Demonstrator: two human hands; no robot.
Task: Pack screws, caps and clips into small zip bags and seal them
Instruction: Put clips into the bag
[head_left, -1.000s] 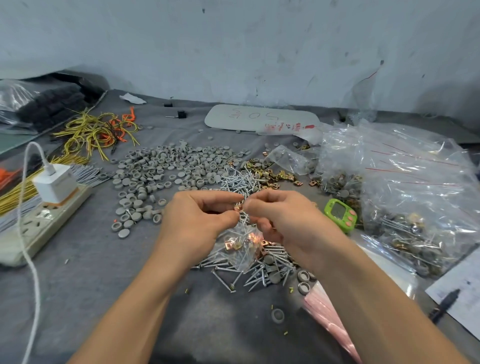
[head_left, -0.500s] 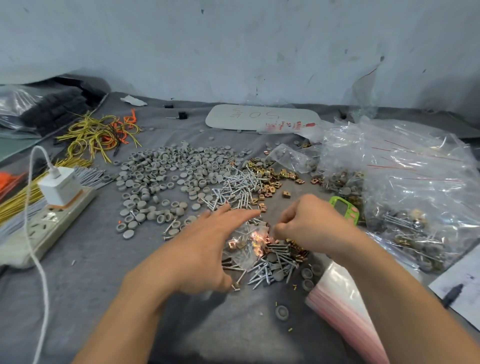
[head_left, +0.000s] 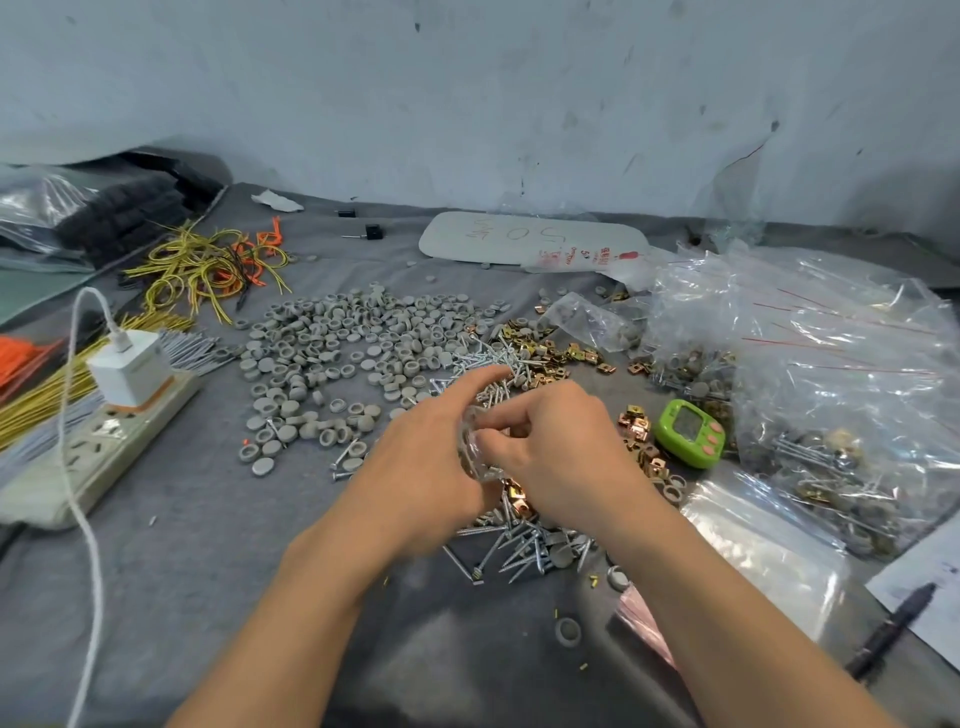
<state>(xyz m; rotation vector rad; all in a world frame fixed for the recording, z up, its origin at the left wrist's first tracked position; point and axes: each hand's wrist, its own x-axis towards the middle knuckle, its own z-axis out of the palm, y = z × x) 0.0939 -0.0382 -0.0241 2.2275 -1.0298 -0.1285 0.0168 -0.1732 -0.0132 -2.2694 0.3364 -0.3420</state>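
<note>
A small clear zip bag is held between my two hands above the middle of the table. My left hand grips its left side, forefinger stretched out over the screws. My right hand pinches the bag's right edge with curled fingers. What is inside the bag is hidden. Loose silver screws lie under and just in front of my hands, and more screws lie behind them. Grey caps spread to the back left. Gold clips and copper clips lie to the right.
A green timer sits right of my hands. A big clear bag of packed bags fills the right side, with empty zip bags and a pen in front. A power strip with charger and wire bundles are on the left.
A second ago both hands pinched the bag's top. They then parted and the bag lay on the screws. Now they have come together on the bag again.
</note>
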